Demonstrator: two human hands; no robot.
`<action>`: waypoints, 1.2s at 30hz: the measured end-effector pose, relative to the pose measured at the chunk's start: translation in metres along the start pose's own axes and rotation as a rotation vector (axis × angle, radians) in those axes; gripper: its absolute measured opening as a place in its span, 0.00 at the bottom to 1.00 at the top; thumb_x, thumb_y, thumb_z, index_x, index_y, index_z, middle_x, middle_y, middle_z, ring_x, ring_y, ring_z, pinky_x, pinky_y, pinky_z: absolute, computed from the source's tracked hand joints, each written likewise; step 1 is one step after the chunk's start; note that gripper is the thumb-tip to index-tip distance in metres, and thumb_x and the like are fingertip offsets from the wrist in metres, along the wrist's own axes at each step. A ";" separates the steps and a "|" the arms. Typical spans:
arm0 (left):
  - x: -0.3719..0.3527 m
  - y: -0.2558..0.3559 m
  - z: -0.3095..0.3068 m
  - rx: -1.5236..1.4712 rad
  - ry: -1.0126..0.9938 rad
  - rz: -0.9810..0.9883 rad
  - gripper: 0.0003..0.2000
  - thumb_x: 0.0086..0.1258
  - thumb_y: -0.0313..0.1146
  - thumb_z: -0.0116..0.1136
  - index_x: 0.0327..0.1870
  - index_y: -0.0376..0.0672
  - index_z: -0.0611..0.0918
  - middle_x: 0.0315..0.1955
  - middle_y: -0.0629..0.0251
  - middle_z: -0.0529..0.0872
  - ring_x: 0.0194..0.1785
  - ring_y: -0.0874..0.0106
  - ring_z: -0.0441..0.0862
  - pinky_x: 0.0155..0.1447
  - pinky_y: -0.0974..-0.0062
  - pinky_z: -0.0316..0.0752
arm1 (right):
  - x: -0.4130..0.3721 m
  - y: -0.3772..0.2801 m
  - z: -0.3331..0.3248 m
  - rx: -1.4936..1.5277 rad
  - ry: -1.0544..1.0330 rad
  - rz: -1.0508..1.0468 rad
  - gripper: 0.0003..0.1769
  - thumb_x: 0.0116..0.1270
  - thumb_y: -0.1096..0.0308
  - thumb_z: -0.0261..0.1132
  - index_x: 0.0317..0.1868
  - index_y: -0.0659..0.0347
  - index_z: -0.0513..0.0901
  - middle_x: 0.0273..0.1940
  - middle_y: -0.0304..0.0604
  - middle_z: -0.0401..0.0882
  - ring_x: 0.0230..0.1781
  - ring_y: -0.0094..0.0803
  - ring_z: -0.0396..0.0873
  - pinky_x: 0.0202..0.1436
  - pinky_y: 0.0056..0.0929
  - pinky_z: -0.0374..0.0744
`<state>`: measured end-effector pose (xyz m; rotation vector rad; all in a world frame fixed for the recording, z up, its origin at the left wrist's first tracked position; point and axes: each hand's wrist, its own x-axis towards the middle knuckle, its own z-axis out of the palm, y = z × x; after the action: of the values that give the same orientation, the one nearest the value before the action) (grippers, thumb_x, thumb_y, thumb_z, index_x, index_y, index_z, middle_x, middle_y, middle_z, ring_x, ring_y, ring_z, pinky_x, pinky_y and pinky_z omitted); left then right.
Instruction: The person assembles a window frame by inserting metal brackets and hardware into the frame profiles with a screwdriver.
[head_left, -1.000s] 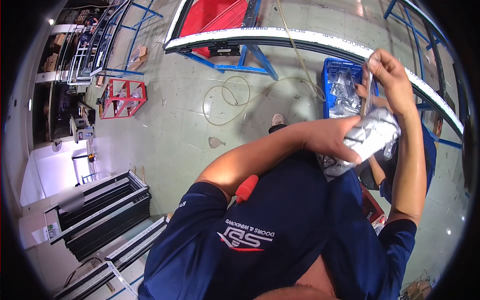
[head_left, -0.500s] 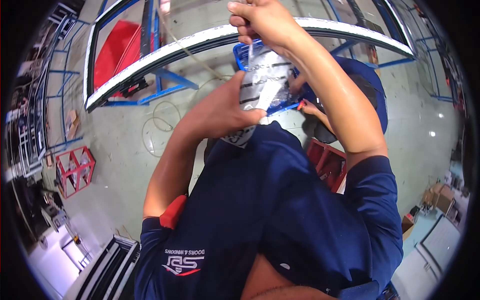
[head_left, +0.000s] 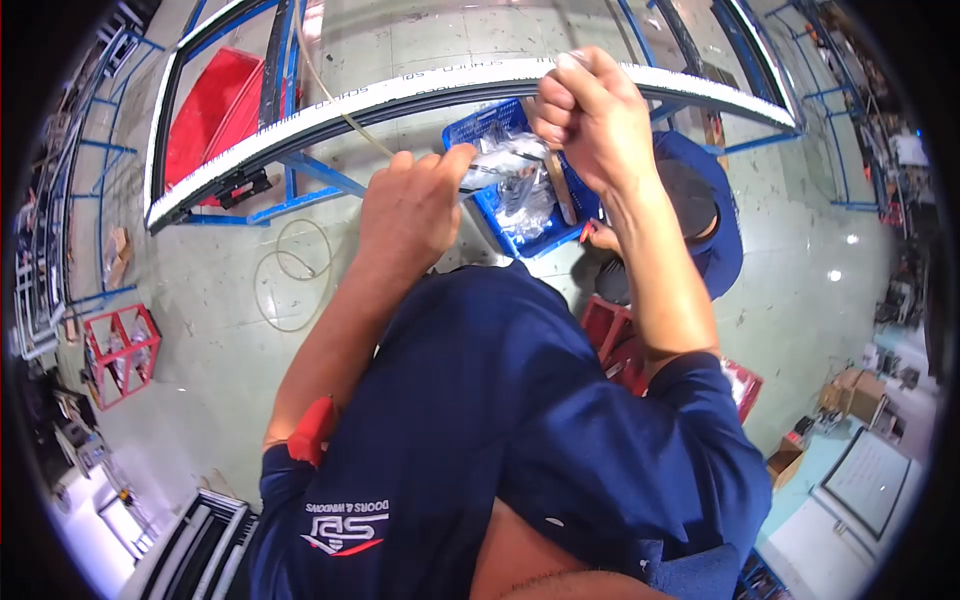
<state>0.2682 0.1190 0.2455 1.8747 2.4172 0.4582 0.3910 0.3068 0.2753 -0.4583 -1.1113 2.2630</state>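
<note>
A clear plastic bag [head_left: 508, 160] with dark stripes is stretched between my two hands, in front of my chest. My left hand [head_left: 415, 200] is closed around its left end, knuckles up. At the other end, my right hand [head_left: 595, 115] makes a fist on the plastic, close to the white-taped frame. What lies inside the bag I cannot make out. Below and behind it stands a blue plastic crate [head_left: 540, 245] containing more clear plastic packaging [head_left: 525, 205].
A large window or door frame [head_left: 400, 92] lies on blue stands ahead. A crouching co-worker [head_left: 715, 220] is at the right, a hand [head_left: 603, 237] near the crate with something red. A thin hose [head_left: 330, 255] coils on the floor. A red rack [head_left: 122, 355] stands left.
My right hand has come down and to the right, closing into a fist. My left hand has turned knuckles up and moved left. The bag now lies more sideways, uncovering the crate.
</note>
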 end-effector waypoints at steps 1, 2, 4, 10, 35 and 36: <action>0.000 0.002 0.002 -0.009 0.012 -0.020 0.22 0.61 0.26 0.66 0.59 0.50 0.82 0.34 0.63 0.88 0.41 0.59 0.83 0.45 0.57 0.79 | 0.001 0.001 -0.008 -0.009 0.025 -0.039 0.08 0.80 0.71 0.62 0.46 0.57 0.69 0.27 0.36 0.67 0.23 0.21 0.62 0.25 0.24 0.65; -0.001 0.005 0.004 -0.046 0.014 -0.012 0.27 0.58 0.25 0.67 0.62 0.51 0.80 0.38 0.64 0.87 0.43 0.57 0.82 0.48 0.58 0.77 | -0.002 -0.002 -0.009 -0.025 0.062 -0.056 0.08 0.80 0.71 0.61 0.46 0.57 0.68 0.27 0.36 0.68 0.23 0.21 0.62 0.25 0.25 0.66; 0.001 0.006 0.005 -0.077 0.036 -0.002 0.31 0.56 0.24 0.69 0.65 0.52 0.79 0.42 0.65 0.87 0.45 0.55 0.80 0.52 0.58 0.75 | -0.005 -0.005 -0.010 -0.046 0.085 -0.087 0.08 0.81 0.71 0.61 0.45 0.57 0.67 0.27 0.36 0.68 0.23 0.22 0.63 0.25 0.25 0.66; -0.013 -0.016 0.032 -0.116 0.220 -0.039 0.35 0.55 0.26 0.70 0.69 0.44 0.75 0.48 0.57 0.78 0.53 0.55 0.79 0.52 0.57 0.77 | -0.039 -0.024 -0.042 -0.072 -0.231 -0.158 0.36 0.65 0.69 0.67 0.74 0.57 0.69 0.52 0.48 0.75 0.56 0.40 0.77 0.73 0.53 0.73; -0.030 -0.037 0.057 -0.408 -0.289 -0.073 0.26 0.71 0.41 0.66 0.68 0.39 0.79 0.65 0.43 0.79 0.67 0.48 0.79 0.70 0.59 0.72 | -0.071 0.146 -0.012 -1.278 -0.138 -0.694 0.11 0.62 0.62 0.68 0.25 0.52 0.77 0.23 0.41 0.79 0.25 0.43 0.82 0.30 0.44 0.77; -0.028 -0.038 0.056 -0.423 -0.376 -0.122 0.26 0.70 0.38 0.68 0.67 0.37 0.78 0.61 0.46 0.83 0.63 0.52 0.83 0.67 0.62 0.75 | -0.072 0.151 -0.013 -1.238 -0.120 -0.674 0.11 0.61 0.62 0.69 0.24 0.52 0.77 0.23 0.41 0.79 0.24 0.44 0.82 0.31 0.44 0.78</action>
<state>0.2520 0.0950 0.1782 1.4734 1.9874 0.5070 0.4026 0.1955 0.1498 -0.3030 -2.2334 0.8462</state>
